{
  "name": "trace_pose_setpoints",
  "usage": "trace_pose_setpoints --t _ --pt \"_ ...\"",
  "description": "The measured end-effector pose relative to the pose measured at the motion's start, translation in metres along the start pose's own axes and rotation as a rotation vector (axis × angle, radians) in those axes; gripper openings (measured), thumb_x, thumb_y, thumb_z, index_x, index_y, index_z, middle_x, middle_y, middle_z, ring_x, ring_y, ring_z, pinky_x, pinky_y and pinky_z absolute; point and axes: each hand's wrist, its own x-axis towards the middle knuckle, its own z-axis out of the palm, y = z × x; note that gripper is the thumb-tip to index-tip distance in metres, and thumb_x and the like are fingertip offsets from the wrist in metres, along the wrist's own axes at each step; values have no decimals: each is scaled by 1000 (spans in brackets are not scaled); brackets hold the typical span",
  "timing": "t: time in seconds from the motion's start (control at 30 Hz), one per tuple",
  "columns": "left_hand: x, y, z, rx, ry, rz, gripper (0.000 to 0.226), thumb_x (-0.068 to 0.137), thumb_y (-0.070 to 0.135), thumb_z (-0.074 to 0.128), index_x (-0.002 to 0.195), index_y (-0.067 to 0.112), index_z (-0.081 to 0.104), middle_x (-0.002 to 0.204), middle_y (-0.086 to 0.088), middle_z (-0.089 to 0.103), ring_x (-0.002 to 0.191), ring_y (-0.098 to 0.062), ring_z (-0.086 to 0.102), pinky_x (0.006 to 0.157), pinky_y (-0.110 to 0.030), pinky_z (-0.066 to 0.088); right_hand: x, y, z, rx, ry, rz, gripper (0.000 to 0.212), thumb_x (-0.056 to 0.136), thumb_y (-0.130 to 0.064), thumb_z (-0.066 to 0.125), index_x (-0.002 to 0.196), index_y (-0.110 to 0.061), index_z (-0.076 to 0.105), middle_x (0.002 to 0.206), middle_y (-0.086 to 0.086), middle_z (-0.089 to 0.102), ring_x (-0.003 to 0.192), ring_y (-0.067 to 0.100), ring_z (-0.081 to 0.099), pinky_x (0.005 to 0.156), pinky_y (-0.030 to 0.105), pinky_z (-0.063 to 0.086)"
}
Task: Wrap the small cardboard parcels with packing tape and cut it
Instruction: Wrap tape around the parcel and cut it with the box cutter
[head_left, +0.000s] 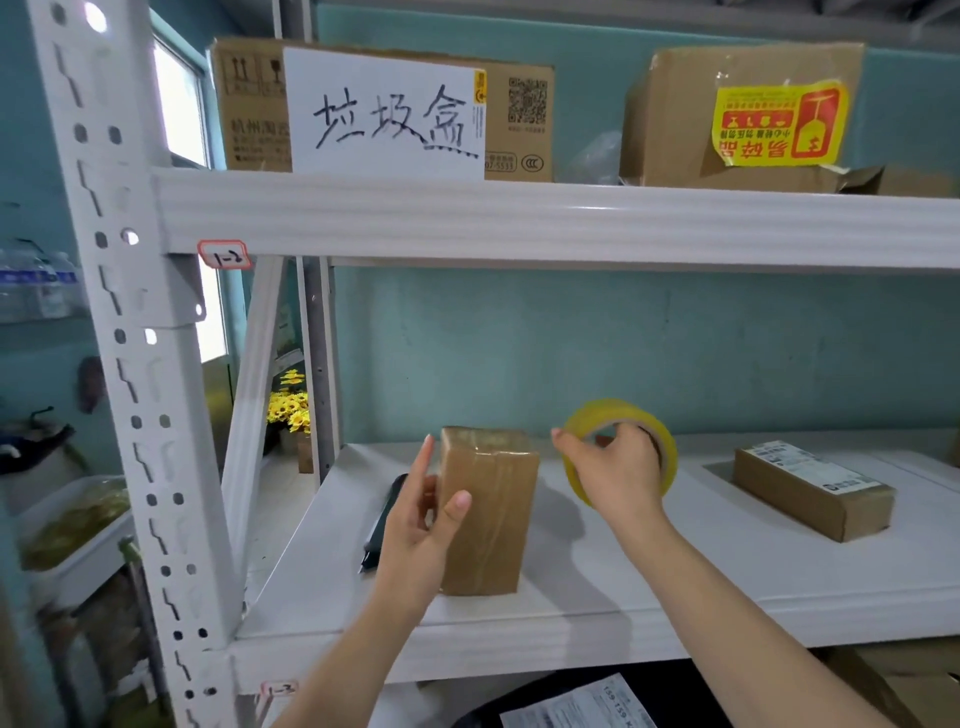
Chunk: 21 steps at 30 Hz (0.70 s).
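Observation:
A small brown cardboard parcel (493, 514) stands upright on the white shelf (675, 587), with glossy tape over its top and front. My left hand (421, 525) grips its left side, thumb on the front face. My right hand (618, 473) holds a yellowish roll of packing tape (631, 413) just right of the parcel, fingers through the core. A black cutter (382, 525) lies on the shelf behind my left hand. A second flat parcel (810, 488) with a white label lies to the right.
The shelf above carries a cardboard box with a handwritten white sign (387, 111) and another box with a yellow sticker (779, 122). A perforated white upright (135, 364) stands at the left. Yellow flowers (291, 402) sit beyond the rack.

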Motion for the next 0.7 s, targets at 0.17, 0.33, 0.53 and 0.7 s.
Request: trace_pose_setpoints --t 0.17,0.33,0.53,0.7 --pt "-1 8 -10 173 -77 -31 92 55 81 61 133 64 13 111 0 62 100 -5 61 90 -24 49 -17 0 20 81 -62 58 23 69 -17 73 70 0 59 67 21 64 63 33 60 57 32 41" --pt "21 53 -17 982 -259 317 104 84 46 60 137 43 -29 158 -2 -13 145 -18 -15 119 -43 0 -18 -2 30 3 -23 -63 29 63 -23 73 63 -1 53 63 15 60 61 29 56 59 38 46" --pt "43 75 10 1350 -484 526 72 85 41 59 147 23 27 152 5 33 138 -15 32 109 -26 24 -17 -6 31 -81 -3 -87 33 62 -30 74 70 -6 52 79 15 61 77 32 56 70 40 47" --pt "43 78 6 1374 -410 443 80 81 55 58 147 30 20 156 7 23 136 -17 35 100 -30 37 -10 1 25 15 -22 -66 52 50 -52 55 69 -4 56 76 13 62 73 29 58 66 36 48"
